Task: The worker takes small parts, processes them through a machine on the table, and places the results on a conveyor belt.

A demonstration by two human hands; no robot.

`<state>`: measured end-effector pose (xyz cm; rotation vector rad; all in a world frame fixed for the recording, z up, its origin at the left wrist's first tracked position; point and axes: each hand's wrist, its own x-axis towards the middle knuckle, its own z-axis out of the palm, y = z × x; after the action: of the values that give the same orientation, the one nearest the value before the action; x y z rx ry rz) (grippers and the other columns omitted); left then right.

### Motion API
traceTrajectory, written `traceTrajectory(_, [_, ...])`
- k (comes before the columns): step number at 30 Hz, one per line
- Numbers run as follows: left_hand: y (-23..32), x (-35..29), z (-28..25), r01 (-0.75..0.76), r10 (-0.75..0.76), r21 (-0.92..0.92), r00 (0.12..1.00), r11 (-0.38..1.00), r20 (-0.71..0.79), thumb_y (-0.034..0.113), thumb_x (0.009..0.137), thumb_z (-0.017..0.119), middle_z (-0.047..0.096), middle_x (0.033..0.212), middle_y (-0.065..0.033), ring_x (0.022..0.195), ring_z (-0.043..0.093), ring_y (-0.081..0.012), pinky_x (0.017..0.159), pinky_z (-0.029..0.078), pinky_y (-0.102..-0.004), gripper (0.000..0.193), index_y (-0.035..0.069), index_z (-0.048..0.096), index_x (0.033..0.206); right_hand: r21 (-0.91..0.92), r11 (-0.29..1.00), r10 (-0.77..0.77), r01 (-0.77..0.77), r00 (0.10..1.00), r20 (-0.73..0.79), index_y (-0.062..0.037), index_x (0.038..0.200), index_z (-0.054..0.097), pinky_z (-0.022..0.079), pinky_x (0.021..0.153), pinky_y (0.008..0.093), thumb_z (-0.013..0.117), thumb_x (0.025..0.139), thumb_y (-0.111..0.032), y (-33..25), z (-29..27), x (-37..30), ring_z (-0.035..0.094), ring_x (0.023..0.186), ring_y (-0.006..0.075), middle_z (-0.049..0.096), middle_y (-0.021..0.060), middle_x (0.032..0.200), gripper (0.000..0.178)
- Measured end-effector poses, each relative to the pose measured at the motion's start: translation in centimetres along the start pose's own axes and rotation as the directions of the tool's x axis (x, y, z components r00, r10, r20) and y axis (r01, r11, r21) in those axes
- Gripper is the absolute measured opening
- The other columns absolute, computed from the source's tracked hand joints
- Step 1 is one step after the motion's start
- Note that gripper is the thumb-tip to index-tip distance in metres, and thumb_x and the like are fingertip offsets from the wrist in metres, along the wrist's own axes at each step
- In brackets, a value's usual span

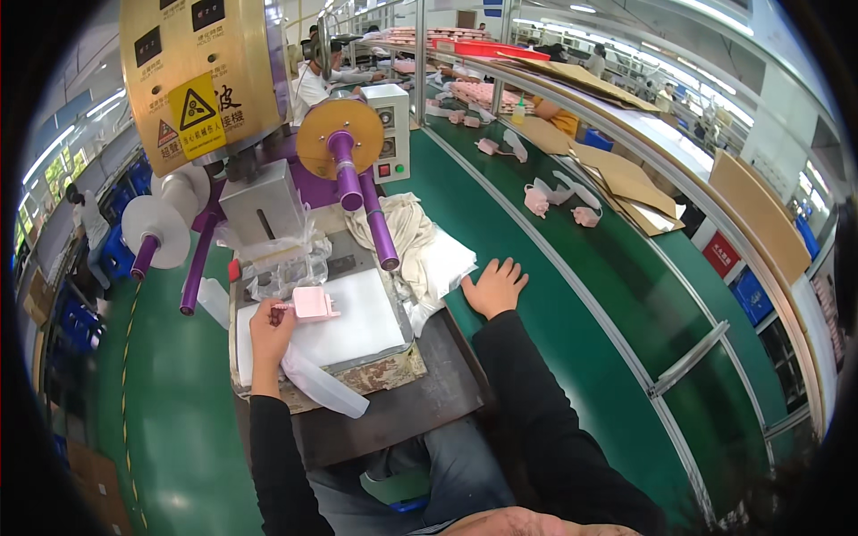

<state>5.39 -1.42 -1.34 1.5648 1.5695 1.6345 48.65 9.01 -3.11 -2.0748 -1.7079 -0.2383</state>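
Observation:
My left hand [271, 332] pinches one end of a small pink box-shaped plastic piece [313, 303]. The piece is over a white pad [357, 323] on the machine's worktable; whether it touches the pad I cannot tell. A translucent whitish strip [323, 386] trails from beside that hand across the table's front edge. Off to the right, my right hand [496, 288] is spread out on the green conveyor belt [554, 357], holding nothing. Above the pad hangs the grey metal head [268, 207] of a press-like machine [192, 80], with crumpled clear film [295, 263] beneath it.
Purple rods [380, 223] jut out above the worktable, beside a crumpled cream cloth [393, 223]. Several pink pieces with whitish strips [536, 201] lie farther along the belt. Brown cardboard sheets [626, 183] rest by the rail. Other people work in the background.

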Motion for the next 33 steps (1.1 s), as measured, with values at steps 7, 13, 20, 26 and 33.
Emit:
traceTrajectory(7, [0.2,-0.3,0.3,-0.048,0.059,0.208,0.997,0.977,-0.048,0.01,0.087,0.074,0.052,0.071,0.0039,0.065,0.045,-0.0062,0.058,0.039,-0.0247,0.017,0.002,0.059,0.088,0.003,1.0,0.007,-0.006,0.997,-0.072,0.0092,0.126,0.057,0.023,0.111,0.0671,0.066,0.079,-0.056,0.1,-0.1,0.0,0.039,0.135,0.0488,0.046,0.0339,0.143,0.081])
traceTrajectory(13, [-0.5,-0.5,-0.5,-0.115,0.128,0.087,0.977,0.99,-0.17,0.007,0.091,0.07,0.049,0.077,0.0035,0.069,0.042,-0.0067,0.062,0.036,-0.0227,0.015,0.005,0.055,0.088,0.028,1.0,0.001,0.001,0.997,-0.076,0.0104,0.134,0.052,0.021,0.114,0.0679,0.064,0.081,-0.056,0.0,0.4,0.3,0.038,0.137,0.0502,0.044,0.0348,0.145,0.086])
traceTrajectory(20, [-2.3,-0.4,-1.9,-0.18,0.108,-0.243,0.954,0.953,-0.281,0.01,0.096,0.065,0.055,0.085,0.0025,0.073,0.048,-0.0055,0.066,0.038,-0.0199,0.007,0.006,0.06,0.098,0.02,1.0,0.025,-0.023,0.995,-0.094,0.0086,0.129,0.057,0.023,0.113,0.0663,0.065,0.079,-0.056,0.6,-0.3,0.3,0.041,0.135,0.0484,0.048,0.0333,0.142,0.082])
traceTrajectory(26, [-1.7,-1.5,-1.4,-0.1,0.072,-0.138,0.978,0.985,-0.194,0.009,0.092,0.07,0.057,0.09,0.0019,0.081,0.054,-0.0075,0.073,0.046,-0.0252,0.017,0.008,0.057,0.103,-0.058,0.997,-0.057,0.048,0.985,-0.164,0.0038,0.114,0.066,0.033,0.105,0.0643,0.068,0.076,-0.053,0.0,0.6,0.9,0.048,0.127,0.0444,0.055,0.0265,0.134,0.069])
traceTrajectory(33, [2.5,-2.0,-1.2,0.043,-0.044,-0.285,0.999,0.958,0.003,0.011,0.09,0.071,0.065,0.085,0.001,0.074,0.057,-0.0073,0.066,0.046,-0.0241,0.009,0.003,0.066,0.086,0.661,0.63,-0.614,0.408,0.782,0.102,0.0019,0.064,0.06,0.043,0.052,0.0447,0.066,0.094,-0.036,-11.1,-14.8,-4.2,0.062,0.057,0.0388,0.059,0.0204,0.058,0.048])
